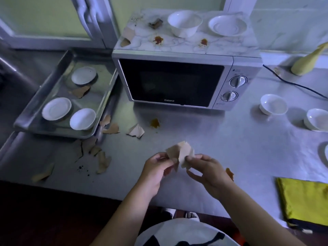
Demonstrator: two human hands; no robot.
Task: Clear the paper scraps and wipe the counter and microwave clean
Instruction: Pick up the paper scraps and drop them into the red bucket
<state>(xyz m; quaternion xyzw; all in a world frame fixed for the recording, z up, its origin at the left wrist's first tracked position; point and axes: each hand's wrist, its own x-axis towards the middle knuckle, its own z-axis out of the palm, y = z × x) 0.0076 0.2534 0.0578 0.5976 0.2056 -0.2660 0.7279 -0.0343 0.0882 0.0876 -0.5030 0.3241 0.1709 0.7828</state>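
**Status.** The left hand (158,167) and the right hand (207,172) both pinch 1 bundle of held scraps (180,154), raised above the desk (221,139) in front of the microwave (170,80). The fingers of both hands are curled onto the paper, so neither is free.

**Hazards.**
1. The bundle is thin, torn and layered. A slack pinch while passing it to 1 hand would probably drop pieces back onto the desk.
2. The loose scraps (135,131) lie near an orange stain (155,123). Dragging paper through it would likely smear the residue wider.
3. More scraps lie beside and inside the tray (53,133) and at the left corner of the microwave top (179,45). These are easy to miss.
4. A bowl (184,23) and a saucer (227,25) stand on the microwave top near the dried stains (158,39). Wiping around them risks a knock.

**Materials.** The scraps are tan, matte, jagged-edged paper, and some are curled. The desk and tray are smooth metal, so paper should slide readily. The microwave top has a glossy marble pattern. The crockery is white glazed ceramic. The yellow cloth (305,201) lies folded at the right front of the desk, untouched.
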